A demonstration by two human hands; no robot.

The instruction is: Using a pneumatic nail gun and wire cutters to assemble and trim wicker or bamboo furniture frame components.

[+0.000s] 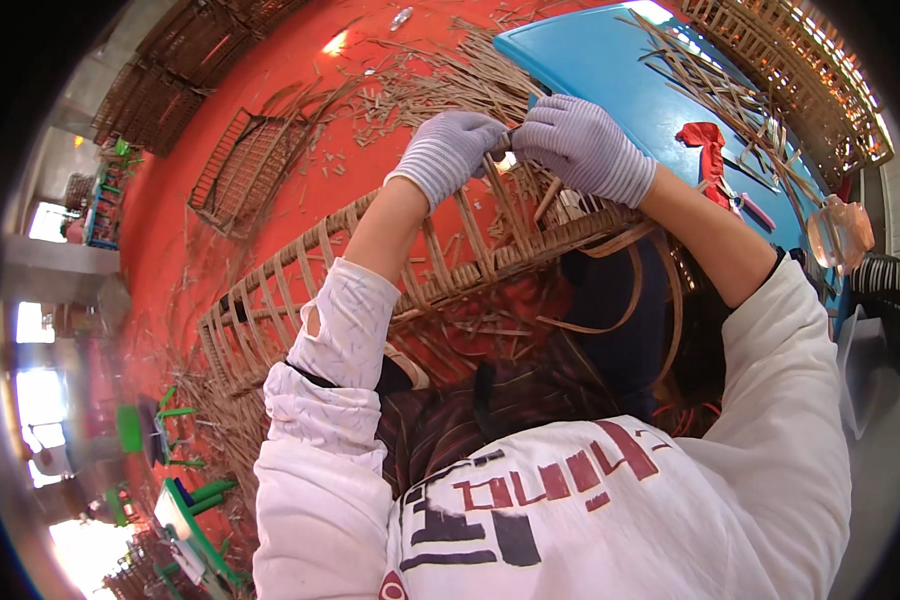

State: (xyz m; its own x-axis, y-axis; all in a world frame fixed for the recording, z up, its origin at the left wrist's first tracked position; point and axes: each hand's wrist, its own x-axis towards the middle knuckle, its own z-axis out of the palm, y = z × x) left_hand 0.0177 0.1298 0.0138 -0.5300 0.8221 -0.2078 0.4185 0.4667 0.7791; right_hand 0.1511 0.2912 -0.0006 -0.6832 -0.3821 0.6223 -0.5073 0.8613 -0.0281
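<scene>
A long woven wicker frame (435,290) with open slats slants across my lap, its far rim raised toward my hands. Both hands wear pale striped gloves. My left hand (450,152) is closed, its fingertips pinching the far rim. Close to its right, my right hand (582,150) has curled fingers closed on the same rim. A short dark bit of the rim shows between them; whether a loose strip is also pinched there is hidden. Below my right wrist, a long brown cane strip (638,290) hangs from the frame in a loose loop.
A blue table (590,60) at the far right carries cane strips (715,85), a red-handled tool (708,160) and pliers (755,212). Beside it stands a clear plastic jar (838,235). Another wicker panel (248,170) and scattered offcuts (410,90) lie on the red floor.
</scene>
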